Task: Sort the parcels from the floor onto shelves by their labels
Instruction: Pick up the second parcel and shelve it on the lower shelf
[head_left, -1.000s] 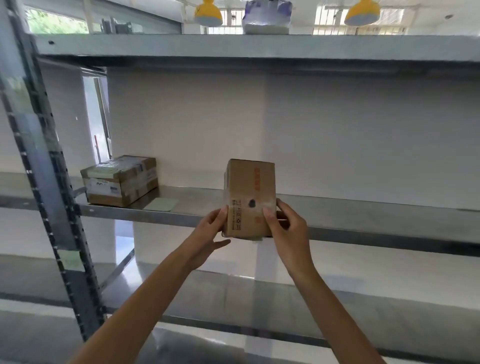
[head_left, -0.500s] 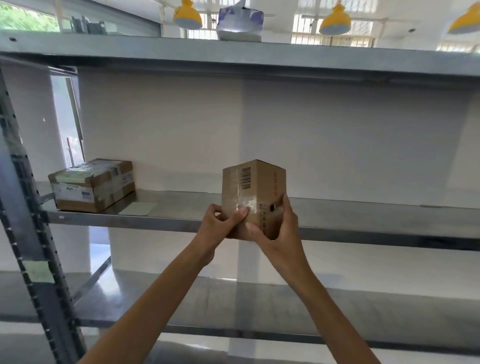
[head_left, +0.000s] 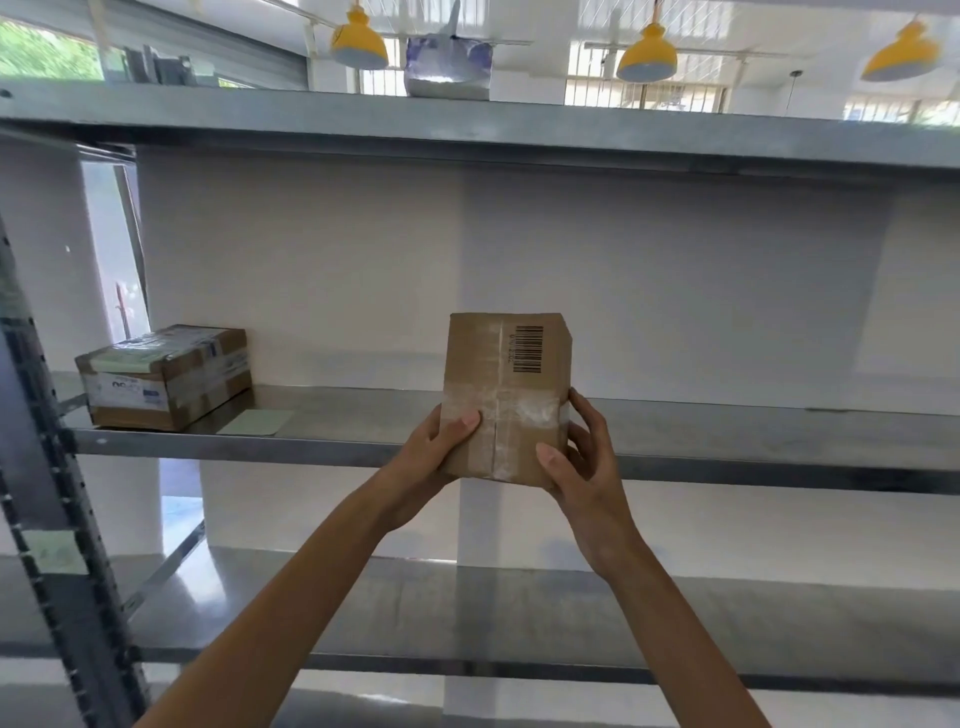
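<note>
At the front edge of the middle shelf (head_left: 753, 434), the small cardboard parcel (head_left: 506, 384) is held upright, barcode face toward the camera. The left hand (head_left: 434, 449) grips its lower left edge, thumb on the taped face. The right hand (head_left: 584, 467) grips the lower right corner likewise. On the shelf's left end rests a taped parcel (head_left: 166, 376), with a pale green card (head_left: 255, 422) just beside it.

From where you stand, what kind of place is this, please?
Probably a parcel storeroom or sorting room: long metal shelves, a taped parcel sitting on one, and a barcoded box gripped by the left hand and right hand.
</note>
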